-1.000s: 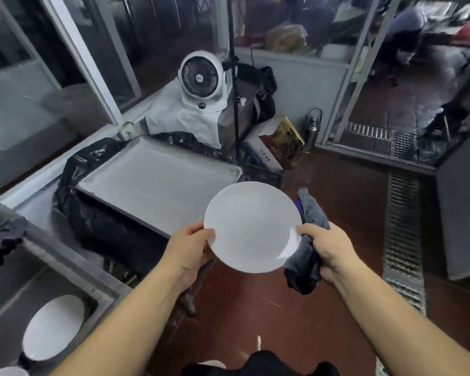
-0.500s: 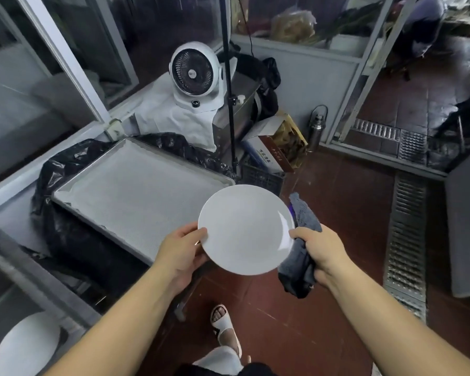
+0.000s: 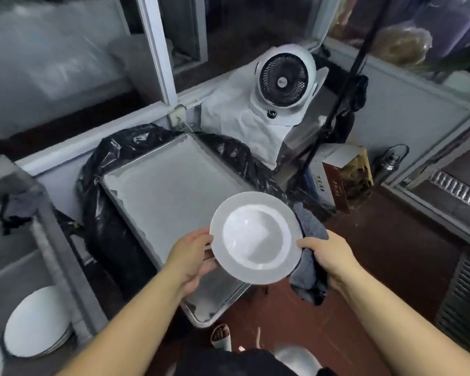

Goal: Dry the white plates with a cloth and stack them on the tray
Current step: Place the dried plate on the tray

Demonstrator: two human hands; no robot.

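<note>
Both hands hold one white plate [image 3: 256,237] above the near corner of the tray [image 3: 168,191]. The left hand [image 3: 192,256] grips its rim; the right hand [image 3: 329,257] grips the rim and a grey cloth [image 3: 308,270].

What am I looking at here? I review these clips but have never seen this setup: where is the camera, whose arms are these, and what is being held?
The camera is worn on a person's head and looks down at their bare arms. The left hand grips the rim of a white plate, face up, above a metal tray that rests on black plastic sheeting. The right hand holds the plate's other edge together with a grey cloth. More white plates are stacked at lower left. A white fan stands behind the tray.
</note>
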